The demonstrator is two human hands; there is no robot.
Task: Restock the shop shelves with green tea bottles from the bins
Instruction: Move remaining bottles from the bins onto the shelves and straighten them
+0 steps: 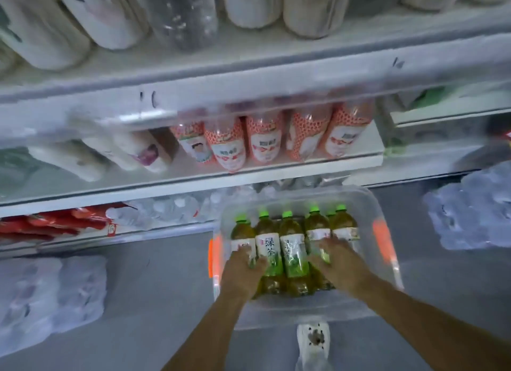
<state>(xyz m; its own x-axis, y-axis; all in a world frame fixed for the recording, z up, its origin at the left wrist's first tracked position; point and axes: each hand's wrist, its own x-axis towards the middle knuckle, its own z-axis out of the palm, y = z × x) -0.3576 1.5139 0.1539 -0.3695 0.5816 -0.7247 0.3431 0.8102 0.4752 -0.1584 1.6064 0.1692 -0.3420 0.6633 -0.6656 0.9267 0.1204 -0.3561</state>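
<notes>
Grasping bottles (291,249) at the left and right sides of the bin (304,314) with curled fingers (327,246), left hand (243,265) and right hand (336,260) have, I judge, most restocking ahead: shelves (249,175) show no green tea.

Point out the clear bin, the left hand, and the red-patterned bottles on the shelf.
clear bin (304,312), head view, bare near wall.
left hand (243,269), head view, back of the hand.
red-patterned bottles (264,141), head view, a middle bottle's label.

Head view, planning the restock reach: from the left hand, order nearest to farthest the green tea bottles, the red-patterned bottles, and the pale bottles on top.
1. Green tea bottles, in the clear bin, touched by the left hand.
2. Red-patterned bottles, middle shelf above.
3. Pale bottles, top shelf.
</notes>
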